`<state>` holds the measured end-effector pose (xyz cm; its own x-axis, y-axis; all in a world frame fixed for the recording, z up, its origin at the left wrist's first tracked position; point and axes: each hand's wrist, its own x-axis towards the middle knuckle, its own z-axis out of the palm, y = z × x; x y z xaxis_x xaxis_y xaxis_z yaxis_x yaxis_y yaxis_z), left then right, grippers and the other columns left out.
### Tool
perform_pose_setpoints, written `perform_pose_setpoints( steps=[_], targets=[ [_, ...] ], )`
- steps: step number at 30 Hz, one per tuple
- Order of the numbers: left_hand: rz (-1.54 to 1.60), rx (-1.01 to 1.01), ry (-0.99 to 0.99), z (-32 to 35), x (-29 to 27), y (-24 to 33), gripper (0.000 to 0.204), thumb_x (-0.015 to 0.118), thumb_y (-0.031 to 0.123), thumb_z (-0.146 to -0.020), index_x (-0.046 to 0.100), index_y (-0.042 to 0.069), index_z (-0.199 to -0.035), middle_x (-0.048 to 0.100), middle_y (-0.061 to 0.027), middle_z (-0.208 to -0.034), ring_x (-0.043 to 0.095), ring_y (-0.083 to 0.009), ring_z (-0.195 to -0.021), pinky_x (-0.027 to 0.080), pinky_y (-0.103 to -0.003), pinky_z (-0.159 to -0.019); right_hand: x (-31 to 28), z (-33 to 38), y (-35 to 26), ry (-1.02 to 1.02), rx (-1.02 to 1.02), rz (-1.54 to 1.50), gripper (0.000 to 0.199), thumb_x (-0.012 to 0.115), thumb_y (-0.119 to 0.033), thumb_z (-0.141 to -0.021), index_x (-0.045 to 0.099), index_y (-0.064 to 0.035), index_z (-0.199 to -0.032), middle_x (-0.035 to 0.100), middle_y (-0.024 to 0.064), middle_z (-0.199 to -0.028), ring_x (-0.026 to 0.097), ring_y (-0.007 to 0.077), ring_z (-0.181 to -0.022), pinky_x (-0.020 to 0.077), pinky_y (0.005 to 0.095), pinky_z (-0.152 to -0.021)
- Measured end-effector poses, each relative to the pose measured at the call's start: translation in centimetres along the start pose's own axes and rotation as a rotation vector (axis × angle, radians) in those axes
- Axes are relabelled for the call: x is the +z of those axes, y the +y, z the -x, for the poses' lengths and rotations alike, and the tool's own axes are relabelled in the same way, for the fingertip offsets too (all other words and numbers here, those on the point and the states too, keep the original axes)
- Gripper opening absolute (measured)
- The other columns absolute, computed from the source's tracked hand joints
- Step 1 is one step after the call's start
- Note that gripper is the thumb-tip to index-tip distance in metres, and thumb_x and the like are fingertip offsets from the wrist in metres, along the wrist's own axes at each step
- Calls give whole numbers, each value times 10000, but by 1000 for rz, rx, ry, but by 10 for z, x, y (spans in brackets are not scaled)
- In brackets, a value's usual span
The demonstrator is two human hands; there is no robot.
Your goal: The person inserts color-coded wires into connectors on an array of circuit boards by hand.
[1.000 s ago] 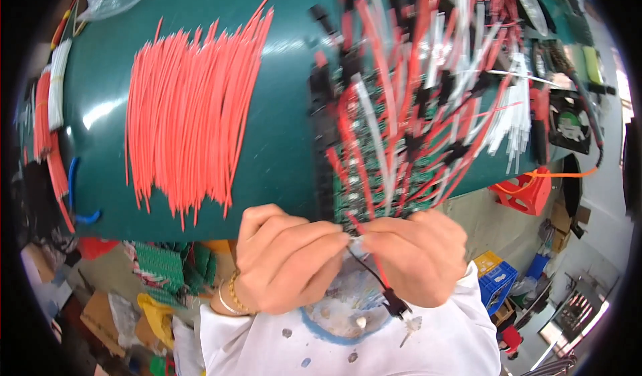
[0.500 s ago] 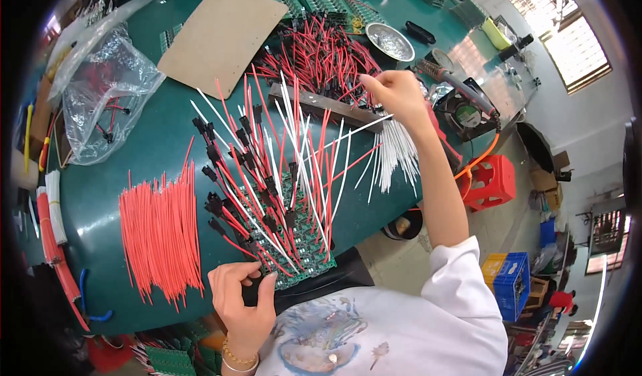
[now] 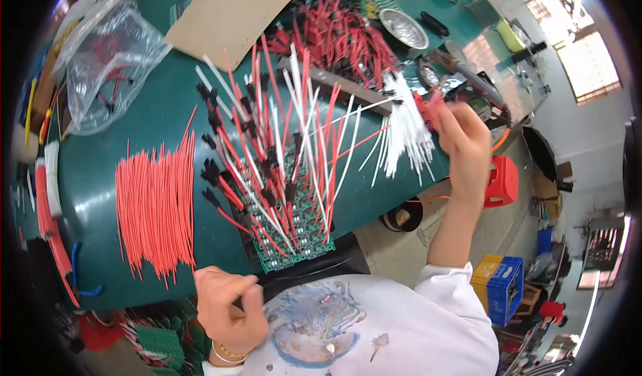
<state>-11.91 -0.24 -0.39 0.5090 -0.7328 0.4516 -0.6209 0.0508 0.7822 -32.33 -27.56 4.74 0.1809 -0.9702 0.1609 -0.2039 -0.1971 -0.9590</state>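
Gripping red connector piece [image 3: 428, 105], right hand [image 3: 465, 142] raised over white wires [image 3: 408, 132]; left hand [image 3: 231, 309] fisted near green circuit board [image 3: 291, 252], contents unclear.

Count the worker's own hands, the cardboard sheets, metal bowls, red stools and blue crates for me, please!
Hands, the left hand and the right hand: 2
Cardboard sheet: 1
Metal bowl: 1
Red stool: 1
Blue crate: 1
Total: 6
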Motion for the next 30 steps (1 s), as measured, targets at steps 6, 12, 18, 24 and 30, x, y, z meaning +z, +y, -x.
perform_pose_setpoints(
  steps=[6,12,18,24,30],
  targets=[
    [380,55,-260,-8,23,29,245,768,17,-688,654,-12,-903,671,-107,-847,654,-260,-729,506,-319,-623,39,129,-19,-661,-209,-291,140,751,9,-685,637,-18,-761,618,45,-744,554,136,-650,398,263,-548],
    [469,42,-311,4,15,6,285,747,-24,-578,689,-13,-857,665,-88,-820,632,-235,-667,486,-317,-581,74,132,-4,-780,-565,-116,234,813,-102,-687,637,-10,-812,627,85,-680,494,140,-453,307,265,-413],
    [8,238,-144,8,3,-4,328,678,30,-539,711,15,-865,657,-53,-766,581,-167,-589,422,-265,-548,82,136,2,-736,-877,62,322,724,-80,-615,622,48,-892,656,140,-776,494,140,-473,310,247,-417],
    [-77,287,-177,5,-1,-14,329,649,51,-602,687,-8,-923,687,-83,-816,608,-162,-609,432,-262,-552,91,141,9,-645,-972,118,358,709,-66,-617,617,70,-935,673,176,-832,494,135,-488,290,236,-424],
    [-70,285,-144,10,5,-20,292,636,38,-630,683,-5,-915,683,-75,-788,610,-164,-603,435,-268,-548,94,138,13,-664,-952,105,372,711,-69,-637,605,72,-964,676,174,-834,499,129,-492,289,237,-423]
  ],
)
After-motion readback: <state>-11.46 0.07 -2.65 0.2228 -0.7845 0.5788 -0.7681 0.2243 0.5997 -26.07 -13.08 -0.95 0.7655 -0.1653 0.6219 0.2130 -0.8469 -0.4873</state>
